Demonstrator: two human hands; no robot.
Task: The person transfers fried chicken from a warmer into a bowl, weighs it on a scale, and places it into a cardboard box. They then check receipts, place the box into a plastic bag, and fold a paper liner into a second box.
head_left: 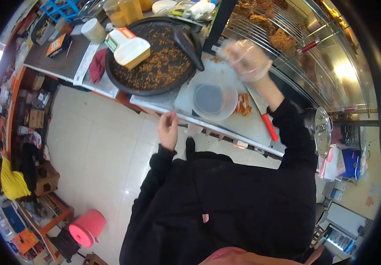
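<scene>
My right hand [248, 62], in a clear plastic glove, is above the back of the cutting board beside the glass display case; motion blur hides whether its fingers hold anything. Bare and apparently holding nothing, my left hand [168, 129] is near the counter's front edge, its fingers loosely bent and slightly apart. Between the hands, a clear plastic bowl [212, 97] stands on the pale cutting board [254, 126]. Chopped browned meat [243, 105] lies just right of the bowl. A knife with a red handle [270, 127] lies farther right, its blade pointing toward my right hand.
Left of the board is a round black tray [119, 79] with brown crumbs, a white-and-yellow carton [130, 49] and a black curved object [188, 44]. A display case [283, 26] holds fried meat on racks. A pink bucket [86, 227] stands on the floor.
</scene>
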